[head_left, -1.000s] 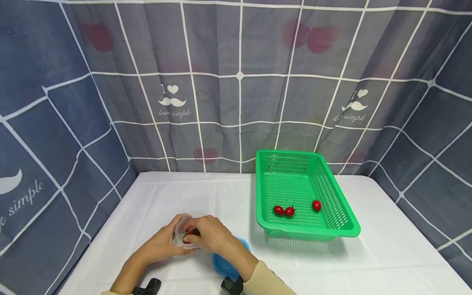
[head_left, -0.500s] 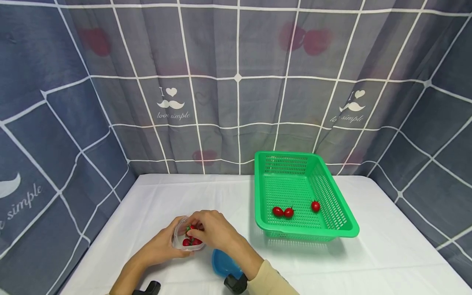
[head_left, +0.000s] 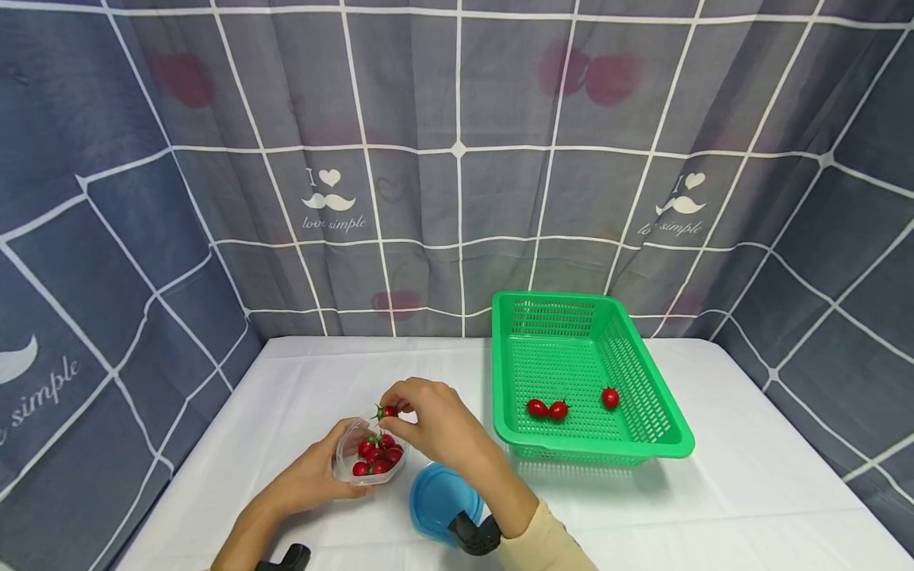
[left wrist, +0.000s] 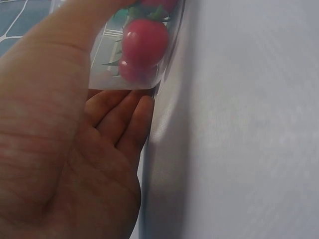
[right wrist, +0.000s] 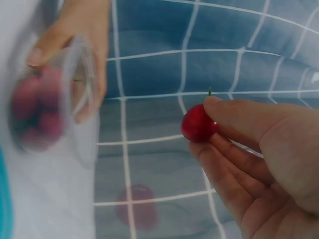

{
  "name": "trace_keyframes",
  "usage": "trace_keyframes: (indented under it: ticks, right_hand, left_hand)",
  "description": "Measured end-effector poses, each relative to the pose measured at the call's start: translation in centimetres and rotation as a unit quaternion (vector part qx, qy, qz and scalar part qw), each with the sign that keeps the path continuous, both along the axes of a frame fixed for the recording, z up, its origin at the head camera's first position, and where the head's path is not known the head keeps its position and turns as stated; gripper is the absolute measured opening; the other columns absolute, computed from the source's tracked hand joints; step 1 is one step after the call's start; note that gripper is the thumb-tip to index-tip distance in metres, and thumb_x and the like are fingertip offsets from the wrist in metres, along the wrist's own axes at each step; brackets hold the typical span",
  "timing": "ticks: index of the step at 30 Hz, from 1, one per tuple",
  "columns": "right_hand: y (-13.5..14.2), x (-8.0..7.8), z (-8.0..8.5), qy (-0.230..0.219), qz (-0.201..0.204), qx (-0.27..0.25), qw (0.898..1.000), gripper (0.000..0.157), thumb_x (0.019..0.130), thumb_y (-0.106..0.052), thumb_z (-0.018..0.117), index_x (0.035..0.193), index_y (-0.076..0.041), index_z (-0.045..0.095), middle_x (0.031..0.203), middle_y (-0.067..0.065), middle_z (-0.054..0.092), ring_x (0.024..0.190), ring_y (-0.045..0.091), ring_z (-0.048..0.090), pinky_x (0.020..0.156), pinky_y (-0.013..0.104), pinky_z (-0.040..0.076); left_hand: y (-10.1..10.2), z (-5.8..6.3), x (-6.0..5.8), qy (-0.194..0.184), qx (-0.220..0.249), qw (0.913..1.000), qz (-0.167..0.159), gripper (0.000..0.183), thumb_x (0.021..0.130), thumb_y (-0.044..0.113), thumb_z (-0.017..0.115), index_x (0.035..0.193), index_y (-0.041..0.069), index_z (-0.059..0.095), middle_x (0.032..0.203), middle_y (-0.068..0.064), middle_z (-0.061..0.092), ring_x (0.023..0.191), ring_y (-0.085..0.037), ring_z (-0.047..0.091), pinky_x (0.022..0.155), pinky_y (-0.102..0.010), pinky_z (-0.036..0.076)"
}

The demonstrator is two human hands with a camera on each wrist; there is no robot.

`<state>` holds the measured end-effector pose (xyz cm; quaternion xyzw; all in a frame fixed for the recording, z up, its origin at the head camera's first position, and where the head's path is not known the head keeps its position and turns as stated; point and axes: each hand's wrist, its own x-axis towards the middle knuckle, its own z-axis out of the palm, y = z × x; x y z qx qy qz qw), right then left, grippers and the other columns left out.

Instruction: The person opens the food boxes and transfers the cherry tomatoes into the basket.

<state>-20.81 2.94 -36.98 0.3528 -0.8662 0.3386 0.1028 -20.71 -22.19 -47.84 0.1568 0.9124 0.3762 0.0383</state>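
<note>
My left hand point(head_left: 314, 474) grips a clear plastic container point(head_left: 345, 458), tilted toward the right, with several cherry tomatoes point(head_left: 374, 454) lying inside. Seen from the left wrist, red tomatoes point(left wrist: 144, 44) show through the container's wall and the fingers reach beneath its base. Just above the container's rim, my right hand point(head_left: 435, 420) pinches one cherry tomato point(right wrist: 198, 123) with a green stem between thumb and fingertips. A green perforated basket point(head_left: 593, 452) stands to the right and holds two tomatoes point(head_left: 548, 409) side by side and one tomato point(head_left: 610, 398) apart from them.
A round blue lid point(head_left: 439, 500) lies on the white-covered table point(head_left: 343, 365), right below the right forearm. Grey checked curtains point(head_left: 421, 190) enclose the table at the back and both sides. The basket reaches close to the back curtain.
My right hand has come up out of the container with a cherry tomato and moved slightly right. The tomatoes inside and the blue lid now show more fully. The left hand stays nearly in place.
</note>
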Motion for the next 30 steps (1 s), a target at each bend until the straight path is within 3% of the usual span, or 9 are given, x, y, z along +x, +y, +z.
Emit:
trace_keyframes:
  ticks: [14, 21, 30]
  right_hand:
    - [4.2, 0.6, 3.3, 0.083, -0.038, -0.081, 0.993, 0.017, 0.087, -0.014, 0.084, 0.101, -0.012, 0.074, 0.096, -0.003, 0.073, 0.09, 0.012, 0.071, 0.085, 0.026, 0.059]
    - [6.7, 0.5, 4.4, 0.081, -0.066, -0.111, 0.988, 0.018, 0.088, -0.014, 0.083, 0.103, -0.012, 0.074, 0.099, -0.004, 0.073, 0.093, 0.01, 0.071, 0.087, 0.028, 0.059]
    - [10.3, -0.2, 4.8, 0.076, -0.132, -0.161, 0.975, 0.021, 0.087, -0.012, 0.084, 0.105, -0.01, 0.075, 0.1, 0.001, 0.073, 0.094, 0.018, 0.073, 0.087, 0.033, 0.06]
  left_hand:
    - [0.1, 0.0, 0.0, 0.005, 0.0, 1.0, -0.001, 0.098, 0.065, 0.049, 0.096, 0.144, 0.022, 0.044, 0.142, -0.002, 0.06, 0.137, -0.033, 0.053, 0.11, -0.063, 0.042]
    - [0.1, 0.1, -0.1, 0.004, -0.003, 1.0, -0.001, 0.099, 0.066, 0.048, 0.096, 0.146, 0.02, 0.044, 0.145, -0.005, 0.058, 0.139, -0.037, 0.051, 0.109, -0.066, 0.041]
    - [0.1, 0.1, 0.1, 0.003, -0.002, 1.0, -0.002, 0.099, 0.066, 0.048, 0.096, 0.146, 0.021, 0.043, 0.145, -0.005, 0.058, 0.14, -0.038, 0.05, 0.109, -0.066, 0.042]
